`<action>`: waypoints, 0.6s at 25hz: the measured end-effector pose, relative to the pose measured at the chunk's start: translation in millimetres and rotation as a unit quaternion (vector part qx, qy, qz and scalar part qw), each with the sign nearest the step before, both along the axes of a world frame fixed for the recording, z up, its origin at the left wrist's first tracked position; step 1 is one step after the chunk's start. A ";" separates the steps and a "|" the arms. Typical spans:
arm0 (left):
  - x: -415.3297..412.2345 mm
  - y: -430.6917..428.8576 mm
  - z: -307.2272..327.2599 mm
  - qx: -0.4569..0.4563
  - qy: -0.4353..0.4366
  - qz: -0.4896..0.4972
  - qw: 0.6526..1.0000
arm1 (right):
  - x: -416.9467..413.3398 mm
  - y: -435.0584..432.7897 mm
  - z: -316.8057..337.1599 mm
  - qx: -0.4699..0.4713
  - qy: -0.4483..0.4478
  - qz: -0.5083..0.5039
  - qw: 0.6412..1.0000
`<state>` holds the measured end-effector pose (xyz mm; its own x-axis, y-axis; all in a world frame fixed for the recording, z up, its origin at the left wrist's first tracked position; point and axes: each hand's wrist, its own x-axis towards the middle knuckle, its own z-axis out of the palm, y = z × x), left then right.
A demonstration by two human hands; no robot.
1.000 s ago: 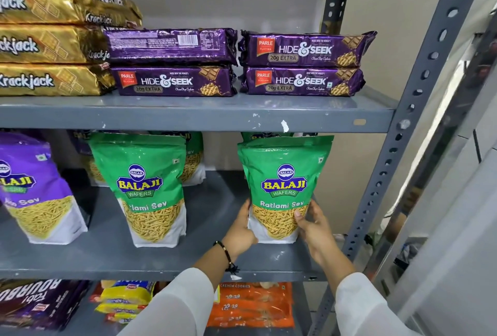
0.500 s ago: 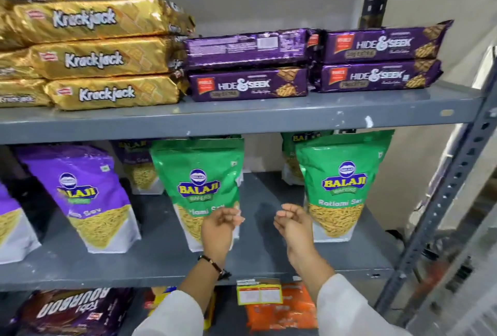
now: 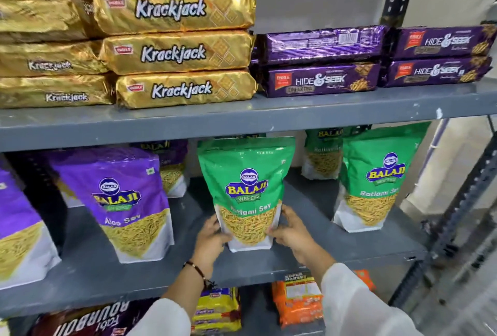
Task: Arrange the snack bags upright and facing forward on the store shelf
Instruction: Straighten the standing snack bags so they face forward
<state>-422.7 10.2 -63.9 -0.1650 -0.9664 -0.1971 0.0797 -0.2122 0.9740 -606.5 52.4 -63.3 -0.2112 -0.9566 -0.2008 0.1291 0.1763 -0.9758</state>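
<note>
Both hands now on middle green bag (upright).

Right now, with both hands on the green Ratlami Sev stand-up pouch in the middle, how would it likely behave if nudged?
The green Ratlami Sev stand-up pouch is tall on a narrow white base, so it probably tips easily. Its glossy film looks slippery and soft, likely why the left hand and right hand grip low at both edges.

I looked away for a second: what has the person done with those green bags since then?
Both hands let go of the right-hand green bag and moved left. Now the left hand and right hand grip the lower sides of the middle green bag. The purple bag and the biscuit packs above stayed put.
</note>
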 end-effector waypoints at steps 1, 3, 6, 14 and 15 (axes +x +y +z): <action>-0.1 -0.8 0.6 0.004 0.008 -0.010 1.000 | 2.0 -1.1 -1.2 0.000 0.002 0.006 1.000; 0.2 -6.8 -3.8 0.012 0.030 -0.010 0.999 | 2.1 -3.6 -4.8 -0.007 0.012 0.006 1.000; -1.5 -10.4 -8.5 0.014 0.029 -0.022 0.999 | -3.9 -5.4 -3.9 -0.027 0.026 0.003 0.999; -16.7 -6.7 3.0 -0.013 -0.009 -0.017 1.000 | -21.1 -14.7 -10.9 -0.017 0.052 0.002 0.998; -16.8 -6.0 2.7 -0.014 -0.007 -0.012 1.000 | -20.8 -14.9 -11.4 -0.017 0.054 0.005 0.998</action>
<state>-439.5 4.2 -61.2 -0.1846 -0.9676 -0.1724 0.0610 -0.1863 0.9806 -627.3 37.4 -74.7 -0.2208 -0.9645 -0.1446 0.0220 0.1433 -0.9894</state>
